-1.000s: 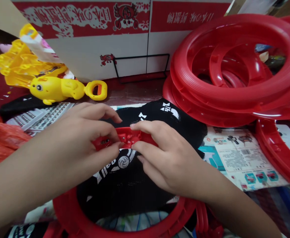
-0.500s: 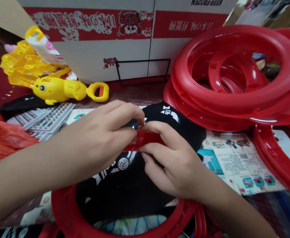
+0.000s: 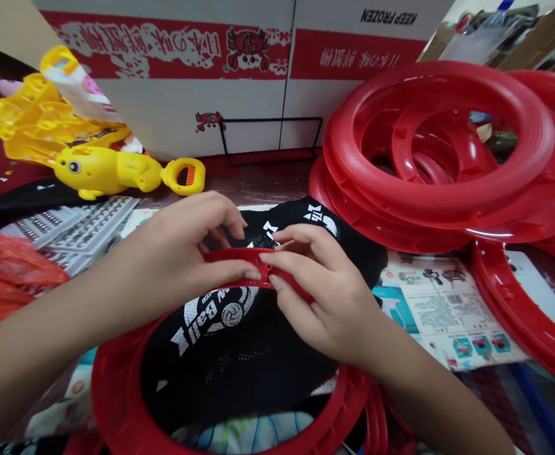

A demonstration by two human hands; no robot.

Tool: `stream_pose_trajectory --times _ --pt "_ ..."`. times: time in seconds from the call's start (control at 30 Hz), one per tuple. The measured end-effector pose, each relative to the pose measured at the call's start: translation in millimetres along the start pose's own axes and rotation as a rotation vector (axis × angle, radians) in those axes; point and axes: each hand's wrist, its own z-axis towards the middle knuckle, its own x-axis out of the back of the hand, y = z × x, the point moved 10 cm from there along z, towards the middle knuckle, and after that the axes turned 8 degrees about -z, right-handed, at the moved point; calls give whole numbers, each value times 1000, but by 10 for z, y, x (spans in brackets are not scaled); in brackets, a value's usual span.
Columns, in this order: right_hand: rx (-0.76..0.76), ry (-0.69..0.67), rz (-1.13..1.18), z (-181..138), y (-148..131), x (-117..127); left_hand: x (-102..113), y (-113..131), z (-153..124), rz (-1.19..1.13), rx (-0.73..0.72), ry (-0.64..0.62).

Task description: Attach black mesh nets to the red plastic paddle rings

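A red plastic ring lies in front of me, its channelled side up. Black mesh fabric with white lettering and a ball print shows inside the ring and spreads out past its far edge. My left hand is on the ring's far part, thumb pressed along the channel and fingers bent above the far rim. With thumb and fingers close together, my right hand grips the same stretch just to the right. The two thumbs nearly meet near a small hole. Any small piece between the fingertips is hidden.
More red rings are stacked at the right. A yellow toy lies at the left, near trays of small metal parts and an orange plastic bag. Behind stand a white and red carton and a black wire frame.
My left hand has drawn slightly left and its fingers have lifted apart from my right fingertips, uncovering more of the ring. My right hand stays on the ring. The view has shifted slightly.
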Motion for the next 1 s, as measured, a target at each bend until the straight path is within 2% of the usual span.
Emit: stream_pose_trajectory --times 0.03,0.1,0.3,0.5,0.63,0.83,1.0 --pt "3 -27 -15 3 1 -23 -11 -72 -40 -82 76 -20" --pt "11 -89 -53 10 0 -74 -26 -120 -126 -180 137 -45" --pt "52 -230 -125 46 -42 -149 -98 -76 -302 -142 104 -94" --pt "63 -375 -182 172 -48 -186 -82 94 -382 36 -140 34" --pt "81 -485 -249 263 -43 -260 -97 180 -400 108 -256 74" --pt "126 -574 -360 351 -54 -323 -132 216 -407 153 -324 90" --pt "265 -559 -466 371 -198 -307 -135 208 -406 114 -311 91"
